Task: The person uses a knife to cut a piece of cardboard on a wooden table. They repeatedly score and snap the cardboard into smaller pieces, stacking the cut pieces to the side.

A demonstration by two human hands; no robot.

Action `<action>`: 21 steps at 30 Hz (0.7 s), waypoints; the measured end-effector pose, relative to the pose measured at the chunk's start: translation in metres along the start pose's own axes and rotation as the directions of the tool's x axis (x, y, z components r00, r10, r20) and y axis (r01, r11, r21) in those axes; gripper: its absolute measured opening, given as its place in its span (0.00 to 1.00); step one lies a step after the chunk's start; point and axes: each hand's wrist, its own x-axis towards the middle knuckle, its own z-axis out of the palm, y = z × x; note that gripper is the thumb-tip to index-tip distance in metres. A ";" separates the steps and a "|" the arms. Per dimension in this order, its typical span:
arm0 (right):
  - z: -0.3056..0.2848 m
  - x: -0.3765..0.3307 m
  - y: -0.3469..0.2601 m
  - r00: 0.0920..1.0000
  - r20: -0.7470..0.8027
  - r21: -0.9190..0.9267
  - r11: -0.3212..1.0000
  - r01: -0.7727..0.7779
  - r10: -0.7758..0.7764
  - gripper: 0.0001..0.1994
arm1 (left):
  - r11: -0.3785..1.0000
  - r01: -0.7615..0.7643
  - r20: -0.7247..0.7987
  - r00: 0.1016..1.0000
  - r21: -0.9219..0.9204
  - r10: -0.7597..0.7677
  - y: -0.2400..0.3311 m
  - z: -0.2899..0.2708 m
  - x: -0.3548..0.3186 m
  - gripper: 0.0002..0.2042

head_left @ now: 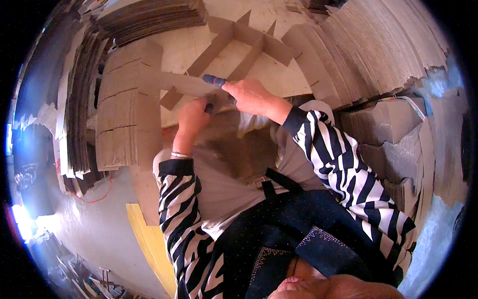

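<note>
A brown cardboard strip (186, 84) stands over the near edge of the worktable, between my hands. My right hand (251, 97) grips its right end, with the index finger, in a dark cover, laid along the top. On the near side my left hand (191, 119) is closed at the strip's lower part; its fingertips are partly hidden, and a dark cover shows on one digit. A small cardboard piece (172, 98) juts out by the strip's left end. Beyond my hands, an assembled divider of crossed cardboard strips (239, 42) sits on the table.
Slotted cardboard strips stand in a stack (122, 104) at the left, with another stack (318, 65) at the right. More cardboard sheets (378, 40) are piled far right, and a flat pile (149, 20) lies at the back left. A yellow board (147, 244) is below left.
</note>
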 end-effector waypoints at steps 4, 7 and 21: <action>0.000 -0.012 0.001 0.989 -0.149 -0.009 1.000 -0.014 0.012 0.22 | 0.997 0.033 -0.082 0.996 -0.064 -0.038 0.019 0.010 0.004 0.12; -0.007 -0.016 0.000 0.992 -0.108 -0.048 0.997 -0.065 0.060 0.24 | 0.993 -0.013 -0.142 0.990 -0.117 -0.004 0.020 0.010 0.007 0.14; 0.014 -0.028 0.001 0.996 0.030 -0.041 0.996 -0.084 0.085 0.32 | 0.982 -0.114 -0.099 0.990 -0.153 0.100 0.021 -0.002 0.003 0.20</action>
